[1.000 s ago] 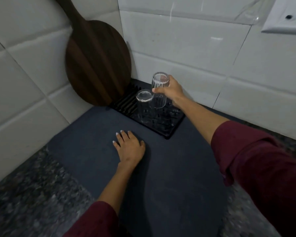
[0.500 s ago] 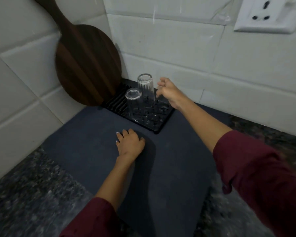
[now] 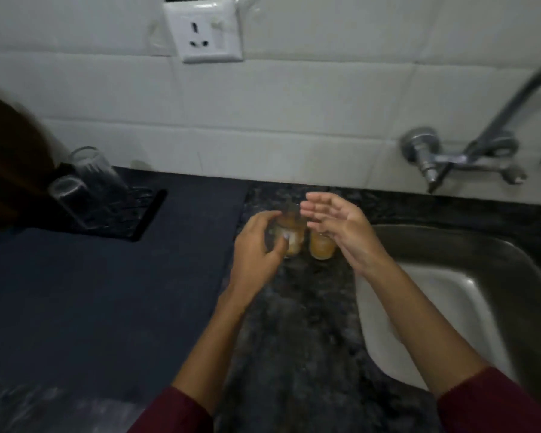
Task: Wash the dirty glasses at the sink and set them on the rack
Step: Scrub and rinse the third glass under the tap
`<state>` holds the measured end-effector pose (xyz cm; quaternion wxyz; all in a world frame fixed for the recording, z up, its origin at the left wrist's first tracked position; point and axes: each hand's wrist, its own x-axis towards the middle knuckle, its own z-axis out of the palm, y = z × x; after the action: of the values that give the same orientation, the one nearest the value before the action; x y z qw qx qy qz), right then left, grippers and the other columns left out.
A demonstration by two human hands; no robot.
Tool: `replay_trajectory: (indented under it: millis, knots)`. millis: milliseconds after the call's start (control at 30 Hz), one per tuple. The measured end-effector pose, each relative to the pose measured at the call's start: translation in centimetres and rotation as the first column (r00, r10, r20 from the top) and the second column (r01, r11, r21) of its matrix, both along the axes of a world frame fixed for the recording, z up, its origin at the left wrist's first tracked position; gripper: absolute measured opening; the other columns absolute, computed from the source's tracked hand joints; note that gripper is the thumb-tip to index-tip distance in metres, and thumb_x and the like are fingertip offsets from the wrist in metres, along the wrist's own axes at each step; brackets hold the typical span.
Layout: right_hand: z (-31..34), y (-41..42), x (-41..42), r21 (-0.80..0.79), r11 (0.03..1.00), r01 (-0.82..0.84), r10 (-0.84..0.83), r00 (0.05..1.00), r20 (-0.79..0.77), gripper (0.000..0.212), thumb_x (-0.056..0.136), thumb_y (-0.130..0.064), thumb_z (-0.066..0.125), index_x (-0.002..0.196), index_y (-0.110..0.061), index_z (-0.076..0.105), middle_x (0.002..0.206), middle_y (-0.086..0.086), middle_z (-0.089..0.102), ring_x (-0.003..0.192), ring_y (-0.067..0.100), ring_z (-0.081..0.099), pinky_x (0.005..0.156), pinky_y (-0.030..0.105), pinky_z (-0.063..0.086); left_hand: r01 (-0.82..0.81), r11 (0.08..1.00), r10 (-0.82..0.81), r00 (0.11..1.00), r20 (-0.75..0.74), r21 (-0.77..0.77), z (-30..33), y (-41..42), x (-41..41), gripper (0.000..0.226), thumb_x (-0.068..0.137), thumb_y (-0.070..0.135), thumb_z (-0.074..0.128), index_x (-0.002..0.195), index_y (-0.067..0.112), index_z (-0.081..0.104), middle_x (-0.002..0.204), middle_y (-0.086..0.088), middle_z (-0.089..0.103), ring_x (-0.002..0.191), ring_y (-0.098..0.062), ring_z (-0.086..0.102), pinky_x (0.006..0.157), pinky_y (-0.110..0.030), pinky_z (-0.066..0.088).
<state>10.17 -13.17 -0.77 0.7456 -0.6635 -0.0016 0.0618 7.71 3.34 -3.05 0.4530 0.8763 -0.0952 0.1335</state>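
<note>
Maroon sleeves (image 3: 175, 414) enter at the bottom edge, cut off by the frame. Speckled dark worktop (image 3: 297, 323) runs between a dark mat (image 3: 91, 292) and the steel sink (image 3: 450, 295); the sink's near and right parts run out of view, and nothing inside the basin is made out.

Left of the sink, two dirty glasses stand just beside each other on the worktop, both coated orange inside. Left hand (image 3: 256, 248) curls round the left dirty glass (image 3: 291, 239), thumb across its front; much of that glass is hidden by the fingers and blurred. Right hand (image 3: 341, 229) is spread, fingers straight, held at the right dirty glass (image 3: 322, 246); whether it touches cannot be told, since its palm covers the glass's upper part.

Farther left of the sink, a black rack (image 3: 132, 220) on the mat holds two clear glasses (image 3: 85, 179), seemingly inverted. A brown board (image 3: 10, 164) is cut off at the left edge.

Behind the sink on the tiled wall: tap (image 3: 463, 157), spout running out of frame, and a white socket (image 3: 203, 32).
</note>
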Motion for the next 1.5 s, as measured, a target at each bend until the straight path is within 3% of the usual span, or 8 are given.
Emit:
replay_trajectory:
  millis: [200, 300, 467, 700, 800, 933, 1200, 1500]
  knots:
    - [-2.4, -10.1, -3.7, -0.012, 0.983, 0.184, -0.184, 0.981, -0.064, 0.038, 0.084, 0.018, 0.041, 0.107, -0.007, 0.057, 0.107, 0.016, 0.061, 0.095, 0.022, 0.061, 0.080, 0.025, 0.049, 0.028, 0.943, -0.076, 0.988, 0.132, 0.331, -0.4, -9.2, 0.5, 0.050, 0.081, 0.022, 0.069, 0.127, 0.006, 0.055, 0.134, -0.013, 0.053, 0.132, -0.031, 0.040, 0.109, -0.037, 0.028]
    - [-3.6, -13.5, -4.1, -0.023, 0.979, 0.204, -0.206, 0.975, -0.085, 0.035, 0.085, 0.016, 0.042, 0.103, -0.009, 0.058, 0.103, 0.015, 0.061, 0.087, 0.016, 0.062, 0.077, 0.025, 0.048, -0.020, 0.724, 0.054, 0.998, -0.029, 0.690, -1.0, -11.1, 2.1, 0.077, 0.081, 0.045, 0.066, 0.142, 0.011, 0.035, 0.152, -0.008, 0.032, 0.146, -0.028, 0.014, 0.114, -0.055, 0.011]
    - [-5.0, -17.4, -4.0, -0.093, 0.977, 0.193, -0.202, 0.974, -0.101, 0.031, 0.085, 0.013, 0.047, 0.099, -0.011, 0.060, 0.098, 0.011, 0.064, 0.082, 0.012, 0.063, 0.068, 0.019, 0.049, 0.114, 0.454, 0.144, 0.969, -0.199, 0.884, -1.2, -12.4, 4.7, 0.108, 0.071, 0.065, 0.066, 0.146, 0.001, 0.020, 0.153, -0.013, 0.029, 0.148, -0.029, 0.007, 0.105, -0.072, -0.008]
    - [-5.3, -19.9, -1.6, -0.288, 0.901, 0.325, -0.342, 0.940, -0.009, 0.028, 0.088, 0.003, 0.053, 0.113, -0.009, 0.058, 0.106, 0.010, 0.062, 0.096, 0.020, 0.059, 0.082, 0.029, 0.049, 0.090, 0.422, 0.081, 0.987, -0.136, 0.902, -0.5, -13.3, 6.6, 0.061, 0.074, 0.041, 0.072, 0.115, 0.003, 0.048, 0.119, -0.015, 0.052, 0.121, -0.035, 0.042, 0.115, -0.053, 0.015]
    - [-4.2, -20.3, 0.6, -0.537, 0.737, 0.411, -0.369, 0.910, 0.190, 0.037, 0.091, -0.011, 0.054, 0.128, -0.009, 0.051, 0.122, 0.009, 0.061, 0.099, 0.017, 0.059, 0.082, 0.025, 0.044, 0.061, 0.623, -0.017, 0.998, -0.065, 0.780, 0.2, -14.0, 6.2, 0.057, 0.072, 0.032, 0.073, 0.113, 0.002, 0.048, 0.114, -0.017, 0.049, 0.108, -0.035, 0.047, 0.092, -0.038, 0.035]
    - [-2.1, -19.7, 3.9, -0.716, 0.501, 0.486, -0.251, 0.874, 0.417, 0.049, 0.094, -0.026, 0.049, 0.138, -0.008, 0.035, 0.114, 0.020, 0.062, 0.101, 0.037, 0.060, 0.071, 0.034, 0.039, 0.039, 0.981, -0.023, 0.996, -0.088, 0.192, 2.0, -15.4, 6.0, 0.080, 0.059, 0.019, 0.086, 0.130, 0.011, 0.050, 0.114, -0.006, 0.053, 0.091, -0.016, 0.058, 0.072, -0.019, 0.044]
    - [-1.7, -18.2, 6.5, -0.844, 0.184, 0.503, -0.204, 0.860, 0.468, 0.043, 0.097, -0.025, 0.041, 0.133, -0.004, 0.033, 0.093, 0.021, 0.067, 0.085, 0.040, 0.063, 0.066, 0.042, 0.048, -0.123, 0.693, -0.250, 0.883, -0.397, -0.710, -1.1, -18.0, 5.1, 0.080, 0.067, -0.009, 0.077, 0.136, 0.003, 0.039, 0.116, -0.010, 0.064, 0.092, -0.011, 0.065, 0.064, -0.020, 0.054]
    - [-1.5, -18.4, 6.3, -0.875, 0.023, 0.483, -0.025, 0.876, 0.482, 0.047, 0.095, -0.008, 0.038, 0.141, -0.011, 0.028, 0.094, 0.019, 0.065, 0.083, 0.039, 0.063, 0.061, 0.043, 0.044, 0.274, 0.877, -0.415, 0.847, -0.333, -0.394, -4.8, -19.6, 4.4, 0.066, 0.063, 0.008, 0.086, 0.122, 0.017, 0.058, 0.113, -0.008, 0.067, 0.099, -0.015, 0.065, 0.081, -0.023, 0.053]
